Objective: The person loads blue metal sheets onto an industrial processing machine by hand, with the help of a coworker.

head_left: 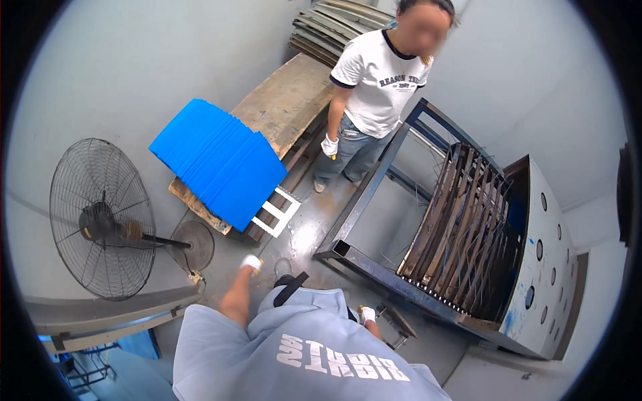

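Observation:
My left hand point(251, 262), in a white glove with some yellow on it, hangs low at my left side, between the fan and the near end of the bench. Close to my body on the right, my right hand point(366, 314) wears a similar glove. A small metal frame piece point(397, 322) is beside it; whether the hand touches it I cannot tell. Both gloves are too small to show how the fingers are set. Ahead of my left hand, bright blue sheets point(224, 164) lie stacked on a worn wooden bench point(277, 100). A white slotted piece point(277, 212) sticks out beneath them.
A person point(381, 80) with gloved hands stands beyond the bench. On the right is a large metal frame machine point(371, 194) with rusty slats point(461, 220) and a holed white panel point(545, 260). A pedestal fan point(103, 220) stands left. Stacked boards point(328, 30) are at the back.

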Tool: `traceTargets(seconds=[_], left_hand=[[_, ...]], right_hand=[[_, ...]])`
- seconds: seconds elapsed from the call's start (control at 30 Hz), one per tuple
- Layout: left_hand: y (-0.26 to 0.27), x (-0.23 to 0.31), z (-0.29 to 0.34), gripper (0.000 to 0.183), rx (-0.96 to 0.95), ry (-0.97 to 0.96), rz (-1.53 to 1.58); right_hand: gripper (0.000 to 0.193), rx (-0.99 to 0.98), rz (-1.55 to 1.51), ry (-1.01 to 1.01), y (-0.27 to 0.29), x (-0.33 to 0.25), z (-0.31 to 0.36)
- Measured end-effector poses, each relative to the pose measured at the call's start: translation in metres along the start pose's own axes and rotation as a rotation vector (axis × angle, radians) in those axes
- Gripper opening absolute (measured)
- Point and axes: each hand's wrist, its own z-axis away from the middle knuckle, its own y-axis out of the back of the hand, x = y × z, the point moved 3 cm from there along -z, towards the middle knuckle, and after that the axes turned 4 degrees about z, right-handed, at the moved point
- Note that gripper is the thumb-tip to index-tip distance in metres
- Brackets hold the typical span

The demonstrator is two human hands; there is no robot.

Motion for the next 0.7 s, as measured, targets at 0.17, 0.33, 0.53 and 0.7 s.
traceTargets(seconds=[0.17, 0.33, 0.53, 0.7], left_hand=[[-0.109, 0.054, 0.018, 0.031, -0.083, 0.024, 0.011], [-0.056, 0.114, 0.051, 0.023, 0.318, -0.174, -0.281], [-0.084, 0.09, 0.021, 0.028, -0.084, -0.015, 0.067], [-0.134, 0.16, 0.018, 0.032, -0.107, -0.401, -0.574]], right_hand=[[0.02, 0.106, 0.939, 0.341, 0.012, 0.002, 0.006], [0.025, 0.112, 1.355, 0.424, 0.014, -0.025, 0.045], [0.025, 0.124, 1.22, 0.381, 0.038, -0.04, 0.055], [0.025, 0.261, 1.052, 0.304, 0.081, -0.029, 0.063]])
